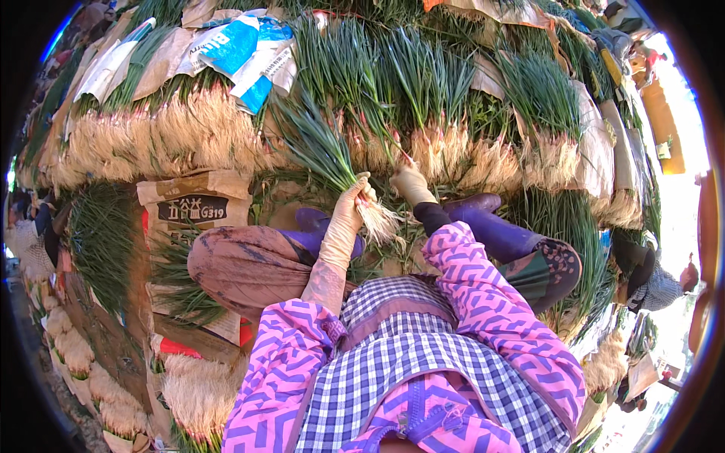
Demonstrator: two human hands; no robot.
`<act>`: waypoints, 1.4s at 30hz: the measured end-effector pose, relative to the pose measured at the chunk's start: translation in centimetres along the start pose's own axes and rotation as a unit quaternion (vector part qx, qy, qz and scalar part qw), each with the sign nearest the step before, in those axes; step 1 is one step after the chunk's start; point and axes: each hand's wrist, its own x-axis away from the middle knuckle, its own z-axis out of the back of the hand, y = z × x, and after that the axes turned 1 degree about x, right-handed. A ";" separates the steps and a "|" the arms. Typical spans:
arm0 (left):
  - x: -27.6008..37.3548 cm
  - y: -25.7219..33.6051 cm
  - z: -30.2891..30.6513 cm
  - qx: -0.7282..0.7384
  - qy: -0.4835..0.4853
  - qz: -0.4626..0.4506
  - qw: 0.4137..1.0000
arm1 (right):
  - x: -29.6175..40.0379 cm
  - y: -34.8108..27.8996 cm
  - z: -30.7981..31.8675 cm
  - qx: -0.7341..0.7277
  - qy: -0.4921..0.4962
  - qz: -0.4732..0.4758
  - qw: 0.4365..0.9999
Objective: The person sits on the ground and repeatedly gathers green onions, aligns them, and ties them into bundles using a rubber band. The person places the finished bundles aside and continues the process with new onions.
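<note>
My left hand (355, 198), in a pale glove, grips a bunch of green-leaved seedlings (320, 144) just above their pale roots. The leaves point up and to the left, and the roots hang down at the right of the hand. My right hand (412, 182), gloved too, is closed on a thin plant stem (403, 153) with a reddish base, at the lower edge of the rows ahead. Beyond both hands stand bundled seedlings (427, 79) with dark green leaves on top and straw-coloured roots below. The right fingertips are partly hidden.
A long row of root bundles (164, 136) runs across the upper left, partly under printed sacks (232, 45). A printed paper sack (195, 198) with loose leaves lies left of my knee. Purple boots (493, 229) flank the hands. Other people work at the left and right rims.
</note>
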 end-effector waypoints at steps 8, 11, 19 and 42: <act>-2.0 -1.1 -0.4 0.005 0.053 -0.036 0.998 | 0.1 3.9 11.2 -0.543 -0.029 0.087 0.835; -2.8 -2.3 -0.3 -0.021 0.090 -0.006 0.996 | -1.3 3.9 10.0 -0.410 0.009 0.006 0.912; -6.3 -4.4 3.0 -0.153 0.231 -0.038 0.960 | 2.3 2.0 2.0 -0.391 -0.140 0.033 0.909; -5.0 -9.6 -5.6 -0.070 0.087 0.019 0.994 | -1.1 8.8 8.7 -0.607 -0.337 0.089 0.714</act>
